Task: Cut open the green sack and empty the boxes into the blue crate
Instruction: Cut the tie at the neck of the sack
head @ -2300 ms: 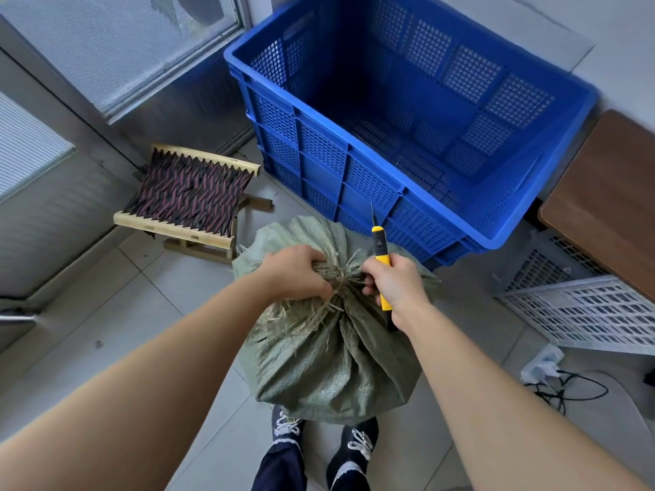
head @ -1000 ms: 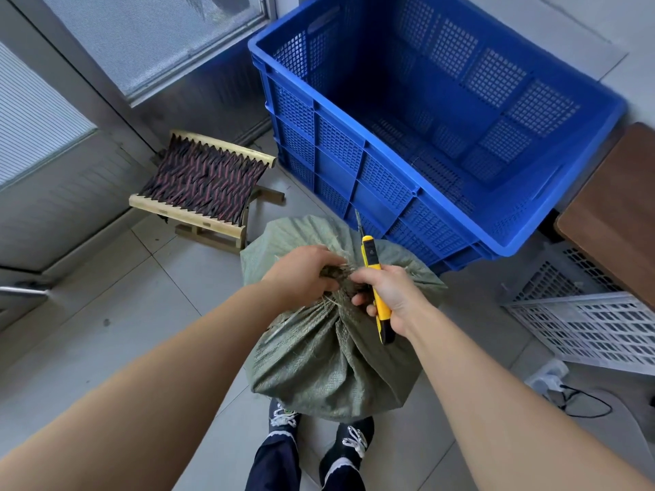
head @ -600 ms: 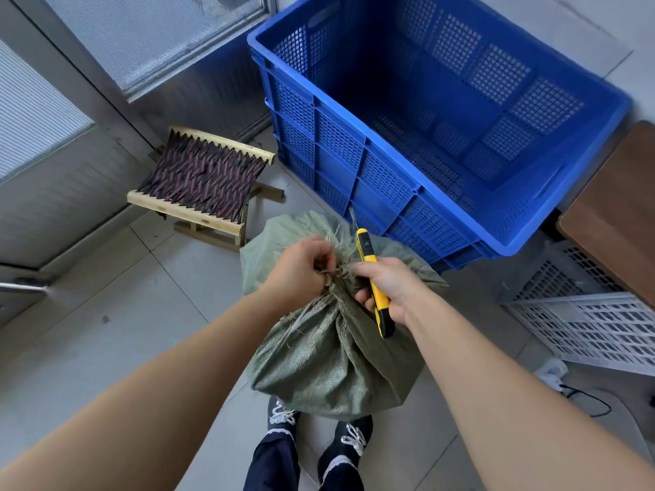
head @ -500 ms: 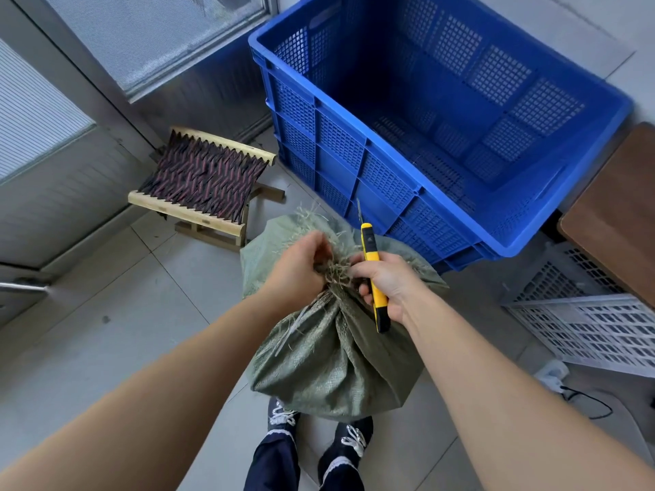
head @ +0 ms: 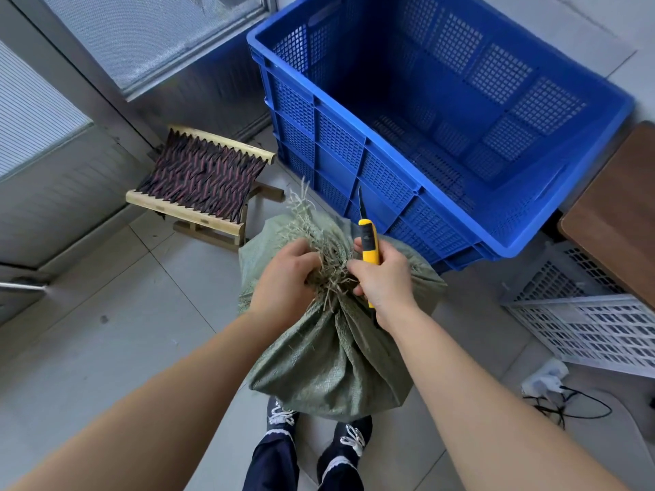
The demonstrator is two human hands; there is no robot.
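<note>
Two hands meet at the gathered neck of the green sack (head: pixel 336 352), a little below the middle of the frame. The left hand (head: pixel 283 278) is closed around the bunched, frayed fabric and the loose fibres (head: pixel 308 221) that stick up from it. The right hand (head: pixel 384 278) is closed around a yellow utility knife (head: pixel 368 242); its thin blade points up toward the top of the frame, just beside the neck of the sack, and I cannot tell if the blade touches the fabric.

The sack stands on the grey tiled floor (head: pixel 106 349), between the forearms, and its lower edge hides part of the person's dark shoes (head: pixel 347 444) at the bottom centre. The sack's far side is near the front wall of the blue crate (head: pixel 354 161), which fills the upper right of the frame with its mouth open.

To the upper left of the sack stands a small woven stool (head: pixel 202 182), close to it. At the right edge a white plastic crate (head: pixel 595 324) lies on the floor under a brown table top (head: pixel 616 207), and a white plug with a black cable (head: pixel 546 384) is below it. The left and lower left floor is free.
</note>
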